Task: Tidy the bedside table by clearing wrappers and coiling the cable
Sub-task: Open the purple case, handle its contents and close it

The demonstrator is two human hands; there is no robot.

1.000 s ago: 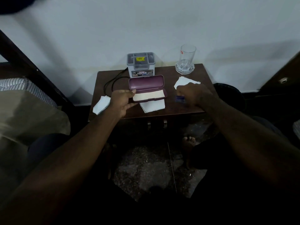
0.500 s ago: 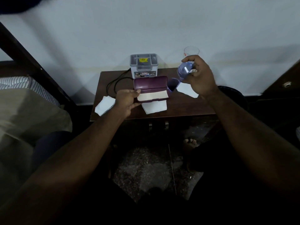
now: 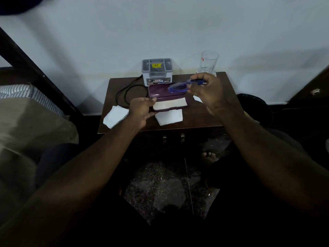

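A purple glasses case [image 3: 160, 92] lies open in the middle of the dark wooden bedside table [image 3: 204, 120], its pale lining showing. My left hand [image 3: 141, 110] grips the case's left end. My right hand [image 3: 206, 90] holds blue-framed glasses [image 3: 179, 86] in the air just above the case's lid. A black cable [image 3: 124, 93] loops on the table's back left. White paper wrappers lie at the left front corner [image 3: 115, 116], under the case's front edge [image 3: 169, 117], and partly hidden behind my right hand [image 3: 197, 98].
A grey lidded box [image 3: 157, 71] stands at the back against the wall, a clear drinking glass [image 3: 209, 61] at the back right. A bed [image 3: 26, 111] is on the left, a dark bin [image 3: 254, 107] right of the table. A bare foot [image 3: 210, 157] rests on the floor.
My right hand lifted the blue glasses off the table's right side, raised them by the drinking glass, then brought them left over the open case. My left hand stayed on the case.
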